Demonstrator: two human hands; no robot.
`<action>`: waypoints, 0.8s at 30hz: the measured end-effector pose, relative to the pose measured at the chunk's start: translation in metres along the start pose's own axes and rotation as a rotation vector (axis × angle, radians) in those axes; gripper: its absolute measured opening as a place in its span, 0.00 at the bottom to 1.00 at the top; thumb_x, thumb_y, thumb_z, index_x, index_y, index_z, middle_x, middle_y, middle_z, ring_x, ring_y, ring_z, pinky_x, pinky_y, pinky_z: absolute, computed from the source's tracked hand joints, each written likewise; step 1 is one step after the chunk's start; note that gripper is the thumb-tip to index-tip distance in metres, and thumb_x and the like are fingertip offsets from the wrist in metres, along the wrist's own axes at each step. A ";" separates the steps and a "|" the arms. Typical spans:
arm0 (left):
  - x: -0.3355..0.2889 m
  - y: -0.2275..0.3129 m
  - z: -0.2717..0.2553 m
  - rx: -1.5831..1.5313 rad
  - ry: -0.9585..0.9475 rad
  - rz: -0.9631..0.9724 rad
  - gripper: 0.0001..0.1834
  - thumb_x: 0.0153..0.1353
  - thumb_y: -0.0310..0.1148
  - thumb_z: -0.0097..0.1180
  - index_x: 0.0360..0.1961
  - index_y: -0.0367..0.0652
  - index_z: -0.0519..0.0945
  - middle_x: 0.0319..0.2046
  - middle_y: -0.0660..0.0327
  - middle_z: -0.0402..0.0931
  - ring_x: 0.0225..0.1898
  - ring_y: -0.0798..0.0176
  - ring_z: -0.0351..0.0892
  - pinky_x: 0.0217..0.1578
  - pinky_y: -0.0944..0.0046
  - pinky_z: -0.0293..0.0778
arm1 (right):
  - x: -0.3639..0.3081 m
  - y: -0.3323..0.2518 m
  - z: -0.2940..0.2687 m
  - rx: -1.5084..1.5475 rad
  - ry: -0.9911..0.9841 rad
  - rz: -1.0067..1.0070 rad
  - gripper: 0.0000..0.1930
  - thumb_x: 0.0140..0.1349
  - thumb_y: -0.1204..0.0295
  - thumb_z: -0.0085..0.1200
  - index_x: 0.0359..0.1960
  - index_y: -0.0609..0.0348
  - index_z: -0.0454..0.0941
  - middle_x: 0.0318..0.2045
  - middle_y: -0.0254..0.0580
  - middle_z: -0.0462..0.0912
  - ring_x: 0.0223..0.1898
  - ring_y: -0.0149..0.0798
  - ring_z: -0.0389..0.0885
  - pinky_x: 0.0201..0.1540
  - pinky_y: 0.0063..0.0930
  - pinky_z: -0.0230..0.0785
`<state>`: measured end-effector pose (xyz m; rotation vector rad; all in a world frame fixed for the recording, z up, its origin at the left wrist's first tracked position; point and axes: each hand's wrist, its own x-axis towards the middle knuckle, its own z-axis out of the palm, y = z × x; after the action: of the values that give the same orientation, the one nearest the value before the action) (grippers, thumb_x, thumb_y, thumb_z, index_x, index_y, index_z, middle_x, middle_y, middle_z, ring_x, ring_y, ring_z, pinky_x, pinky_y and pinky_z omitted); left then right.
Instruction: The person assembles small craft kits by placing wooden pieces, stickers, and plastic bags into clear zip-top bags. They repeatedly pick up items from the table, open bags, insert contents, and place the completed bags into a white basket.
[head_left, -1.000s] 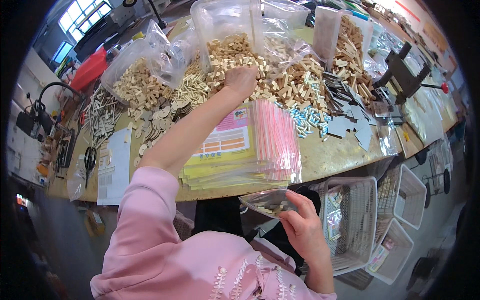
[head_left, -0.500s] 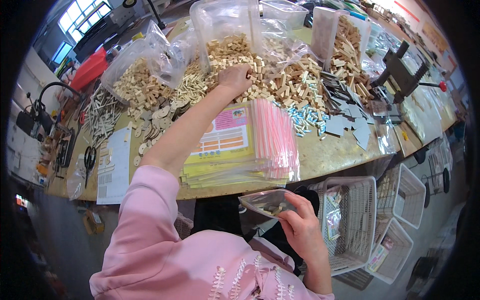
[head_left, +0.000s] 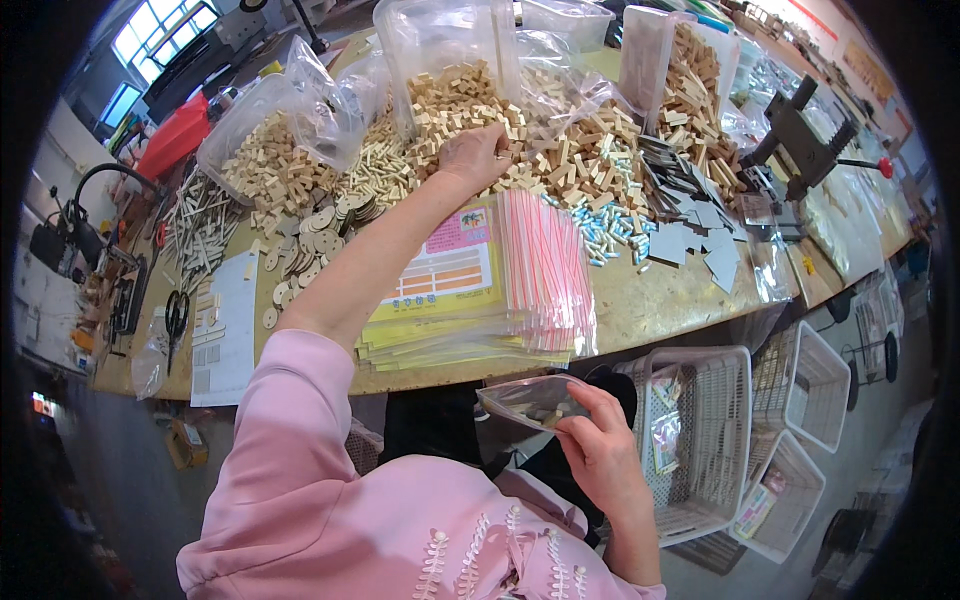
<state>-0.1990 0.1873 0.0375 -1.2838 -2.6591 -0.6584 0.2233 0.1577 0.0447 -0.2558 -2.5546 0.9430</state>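
My left hand (head_left: 475, 158) reaches across the table to a heap of small wooden blocks (head_left: 462, 92). Its fingers are curled together at the heap's near side, and what lies between them is hidden. Close to my body, below the table edge, my right hand (head_left: 606, 452) pinches the rim of a clear plastic bag (head_left: 522, 398). The bag's mouth gapes a little, and several small wooden pieces (head_left: 545, 415) lie inside. Under my left forearm is a stack of flat zip bags (head_left: 548, 280) with yellow printed cards and pink-striped tops.
Clear bins (head_left: 440, 30) and loose plastic stand behind the heaps. Wooden discs (head_left: 318, 240), thin sticks (head_left: 195, 235) and scissors (head_left: 176, 325) lie left. Blue-and-white pegs (head_left: 610, 235), grey square plates (head_left: 672, 243) and a black hand press (head_left: 800, 150) are right. White baskets (head_left: 745, 440) stand below.
My left hand's fingers have shifted slightly at the block heap. My right hand keeps its hold on the bag, nearly unmoved.
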 end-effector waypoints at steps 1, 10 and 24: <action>0.000 0.000 0.000 0.008 0.000 0.015 0.17 0.52 0.43 0.64 0.42 0.48 0.81 0.36 0.58 0.84 0.41 0.53 0.84 0.43 0.53 0.78 | 0.000 0.000 0.000 0.001 0.002 0.001 0.07 0.51 0.82 0.64 0.31 0.64 0.79 0.54 0.55 0.77 0.57 0.56 0.77 0.55 0.42 0.74; 0.012 -0.007 0.006 0.025 -0.087 0.036 0.18 0.52 0.42 0.65 0.42 0.46 0.83 0.36 0.58 0.85 0.41 0.55 0.85 0.43 0.54 0.78 | -0.004 0.002 0.003 0.017 0.001 0.016 0.07 0.51 0.82 0.64 0.31 0.64 0.79 0.54 0.55 0.78 0.57 0.55 0.77 0.55 0.41 0.74; -0.133 0.064 -0.082 -0.766 -0.391 0.359 0.09 0.57 0.32 0.67 0.37 0.44 0.81 0.31 0.71 0.78 0.33 0.78 0.74 0.35 0.72 0.72 | 0.003 -0.008 -0.002 -0.001 0.016 -0.040 0.07 0.51 0.82 0.64 0.31 0.64 0.79 0.55 0.55 0.76 0.57 0.57 0.76 0.55 0.42 0.75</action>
<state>-0.0725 0.0916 0.0940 -2.2002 -2.3810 -1.5899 0.2216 0.1536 0.0523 -0.2103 -2.5362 0.9217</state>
